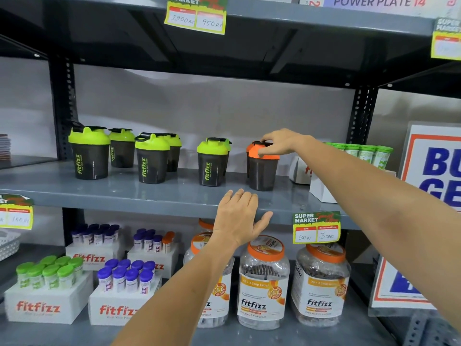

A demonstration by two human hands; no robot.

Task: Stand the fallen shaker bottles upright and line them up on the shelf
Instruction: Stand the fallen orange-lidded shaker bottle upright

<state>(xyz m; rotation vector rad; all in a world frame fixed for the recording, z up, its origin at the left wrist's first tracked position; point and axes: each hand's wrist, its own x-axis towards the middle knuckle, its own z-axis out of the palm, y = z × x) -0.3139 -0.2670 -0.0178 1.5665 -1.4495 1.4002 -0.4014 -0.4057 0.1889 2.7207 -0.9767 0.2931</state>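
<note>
Right hand [279, 143] fingers clasping lid of upright orange-lidded shaker [262, 168], left hand [239, 218] spread empty at shelf [124, 193] front edge, green-lidded shakers [152, 158] upright

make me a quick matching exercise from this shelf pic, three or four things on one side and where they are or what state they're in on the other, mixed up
Things:
1. orange-lid shaker
2. left hand
3. purple-cap tubes
4. price tag reading 300

Place or state:
A. open, empty, in front of the middle shelf edge
B. stuck on the shelf edge, right of the left hand
C. upright, with the right hand on its lid
D. standing in a white box on the lower shelf

Pairs: 1-C, 2-A, 3-D, 4-B
</note>
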